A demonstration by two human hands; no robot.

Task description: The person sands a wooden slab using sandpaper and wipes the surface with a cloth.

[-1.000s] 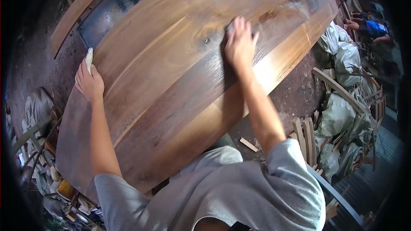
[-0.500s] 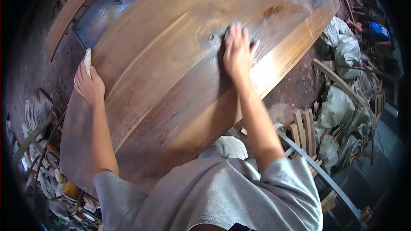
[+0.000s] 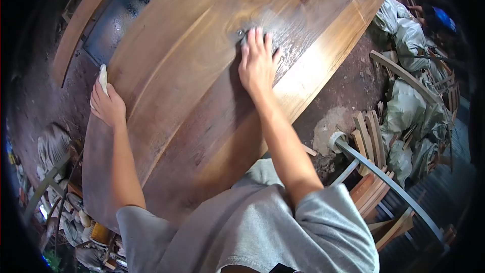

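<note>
A large wooden tabletop (image 3: 166, 76) with rounded ends and visible plank grain lies in front of me. At its left edge my left hand (image 3: 108, 103) is closed round a crumpled white cloth (image 3: 103, 78), whose end sticks up past the thumb. My right hand (image 3: 257, 65) presses down on the middle of the board with fingers extended. A small grey pad shows in part at the left side of those fingertips; the rest is hidden under them. Around this hand the wood (image 3: 290, 45) looks wet and shiny, close to a dark knot (image 3: 240, 33).
To the right lie pale plastic sacks (image 3: 404, 103), curved wooden pieces (image 3: 371, 134) and a grey metal bar (image 3: 389, 187). A curved wooden piece (image 3: 83, 28) and a dark glossy panel (image 3: 113, 25) are at upper left. Clutter fills the lower left. Another person (image 3: 437, 17) is at far right.
My right hand has slid left over the board, and the grey pad has moved with it. My left hand keeps its hold on the cloth at the edge. The view has shifted slightly.
</note>
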